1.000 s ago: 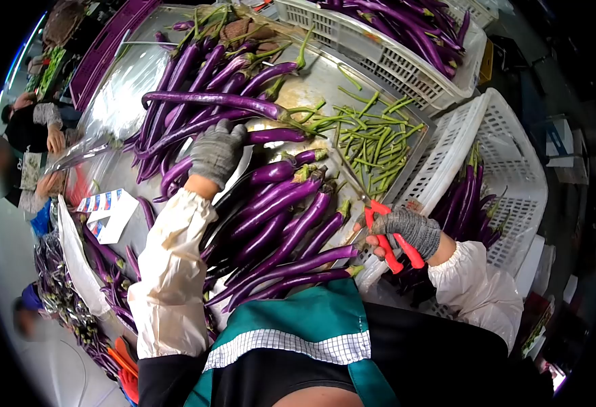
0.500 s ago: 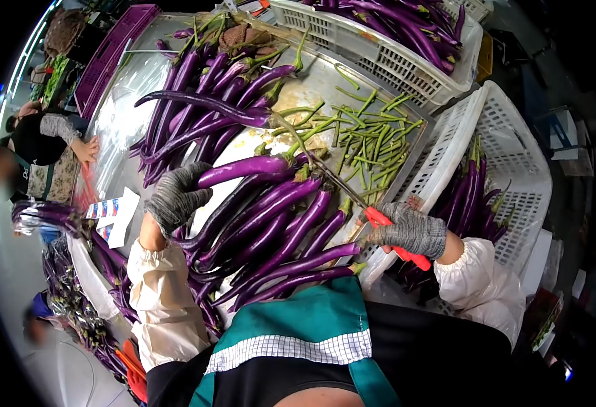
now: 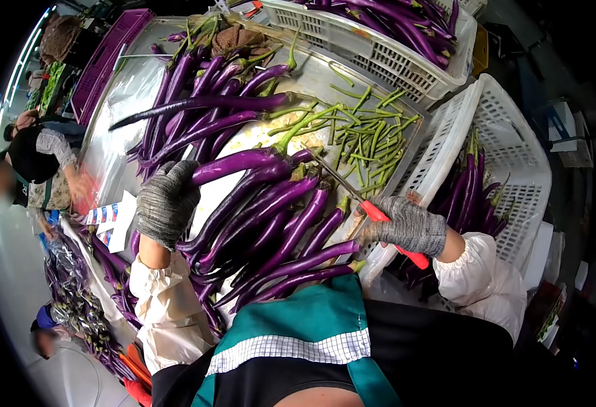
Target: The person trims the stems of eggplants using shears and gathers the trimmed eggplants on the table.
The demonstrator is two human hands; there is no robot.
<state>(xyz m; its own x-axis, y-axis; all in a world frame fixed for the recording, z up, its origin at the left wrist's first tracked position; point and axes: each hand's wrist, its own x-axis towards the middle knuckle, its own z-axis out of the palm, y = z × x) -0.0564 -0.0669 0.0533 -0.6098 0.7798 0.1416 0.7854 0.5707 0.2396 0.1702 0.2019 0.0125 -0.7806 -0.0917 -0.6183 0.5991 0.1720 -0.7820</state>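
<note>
We've got one long purple eggplant [image 3: 240, 163] in the L hand [image 3: 169, 203], fingers closed round its lower end; it reaches up-right from there, above other eggplants [image 3: 264, 227], w/ its green stem [image 3: 298, 130] on the far end. Our R hand [image 3: 406, 227] is wrapped round red-handled shears [image 3: 374, 211], blades aimed up-left toward that stem end (touching or just beside, can't tell; nor whether they're parted).

What's changed: approx. 1 s ago our L hand was farther fwd, at the upper heap [image 3: 189, 102]; now it's nearer us and to the left, the eggplant drawn clear of that heap. So the stem is exposed close to the blades, & still on.

Farther fwd of the R hand lie loose green stem pieces [image 3: 379, 136] on the metal table [image 3: 311, 68]. Right of the R hand: a white plastic crate [image 3: 440, 142] w/ more eggplants in it; a second white crate [image 3: 352, 37] is well fwd. Left of the L hand we see a co-worker's arm [image 3: 57, 146], and, nearer us, eggplants in clear bags [image 3: 74, 271].

Labels: just left of the L hand, a white label sheet [image 3: 108, 216] w/ blue-&-red printed blocks; txt too small to read. No brand legible elsewhere.
</note>
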